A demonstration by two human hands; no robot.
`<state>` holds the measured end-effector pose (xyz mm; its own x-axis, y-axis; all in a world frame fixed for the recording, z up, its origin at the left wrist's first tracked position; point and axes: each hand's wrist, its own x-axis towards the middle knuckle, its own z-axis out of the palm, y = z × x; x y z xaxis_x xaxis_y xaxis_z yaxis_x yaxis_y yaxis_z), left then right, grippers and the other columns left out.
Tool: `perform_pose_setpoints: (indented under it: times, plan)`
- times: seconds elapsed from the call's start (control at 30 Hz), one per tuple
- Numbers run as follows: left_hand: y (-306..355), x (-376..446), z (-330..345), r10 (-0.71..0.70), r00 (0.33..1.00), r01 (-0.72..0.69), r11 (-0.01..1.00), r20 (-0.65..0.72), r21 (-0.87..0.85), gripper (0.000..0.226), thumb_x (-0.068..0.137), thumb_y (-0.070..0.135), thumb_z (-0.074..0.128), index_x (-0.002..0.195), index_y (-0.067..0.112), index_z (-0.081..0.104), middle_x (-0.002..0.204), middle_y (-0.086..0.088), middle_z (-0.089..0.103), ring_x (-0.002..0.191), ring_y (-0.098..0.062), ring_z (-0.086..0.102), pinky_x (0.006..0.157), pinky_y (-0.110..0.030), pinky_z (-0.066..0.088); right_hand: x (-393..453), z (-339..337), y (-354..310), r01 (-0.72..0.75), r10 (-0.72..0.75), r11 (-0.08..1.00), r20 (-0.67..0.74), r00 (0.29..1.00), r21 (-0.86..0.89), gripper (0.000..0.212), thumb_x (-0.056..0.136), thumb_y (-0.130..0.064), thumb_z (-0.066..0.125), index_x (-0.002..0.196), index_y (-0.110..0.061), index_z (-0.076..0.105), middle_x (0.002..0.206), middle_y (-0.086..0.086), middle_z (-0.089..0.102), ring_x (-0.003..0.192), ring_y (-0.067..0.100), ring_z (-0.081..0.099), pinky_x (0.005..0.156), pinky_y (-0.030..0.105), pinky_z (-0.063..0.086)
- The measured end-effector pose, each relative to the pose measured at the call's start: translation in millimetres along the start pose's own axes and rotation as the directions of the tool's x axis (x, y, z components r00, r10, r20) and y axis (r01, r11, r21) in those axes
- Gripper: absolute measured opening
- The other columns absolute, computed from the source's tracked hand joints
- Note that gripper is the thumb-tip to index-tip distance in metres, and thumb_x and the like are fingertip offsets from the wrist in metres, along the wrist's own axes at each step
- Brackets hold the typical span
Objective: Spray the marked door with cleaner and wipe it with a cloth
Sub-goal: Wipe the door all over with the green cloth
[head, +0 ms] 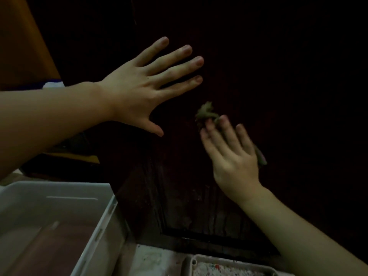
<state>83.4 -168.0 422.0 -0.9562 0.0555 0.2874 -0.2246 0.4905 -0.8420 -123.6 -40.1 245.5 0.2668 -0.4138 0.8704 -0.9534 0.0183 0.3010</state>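
A dark brown door (258, 76) fills the middle and right of the dim head view; wet streaks run down its lower panel. My left hand (143, 86) lies flat against the door with fingers spread wide and holds nothing. Lower and to the right, my right hand (229, 154) presses a small greenish cloth (206, 114) against the door with straight fingers. The cloth sticks out past the fingertips and again at the hand's right edge; the rest is hidden under the palm. No spray bottle is in view.
A large white plastic tub (95, 226) stands at the lower left, close to the door's foot. A smaller white speckled tray (229, 265) lies at the bottom centre. An orange wall (22, 36) rises at the upper left.
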Motion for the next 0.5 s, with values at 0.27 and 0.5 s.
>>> perform_pose_setpoints:
  times: [0.27, 0.5]
  plan:
    - [-3, -7, 3, -0.005, 1.0, 0.005, 1.0, 0.015, -0.021, 0.127, 0.061, 0.079, 0.06, 0.155, 0.018, 0.0, 0.16, -0.006, -0.008, 0.147, -0.026, -0.01, 0.117, -0.049, -0.01, 54, -20, 7, -0.15, 0.155, 0.987, -0.08, 0.985, 0.065, 0.05, 0.094, -0.001, 0.045, 0.143, -0.003, 0.047, 0.152, 0.016, 0.039, 0.144, 0.038, 0.03, 0.12, 0.053, 0.016]
    - [-1, -6, 2, -0.022, 0.999, 0.023, 0.999, 0.048, -0.024, 0.127, 0.062, 0.079, 0.056, 0.154, 0.02, -0.007, 0.161, -0.005, -0.007, 0.145, -0.024, -0.014, 0.116, -0.047, -0.013, 25, 7, -23, 0.01, -0.01, 1.0, 0.02, 1.0, 0.023, 0.044, 0.099, -0.008, 0.036, 0.141, -0.007, 0.052, 0.153, 0.011, 0.037, 0.145, 0.036, 0.029, 0.121, 0.051, 0.014]
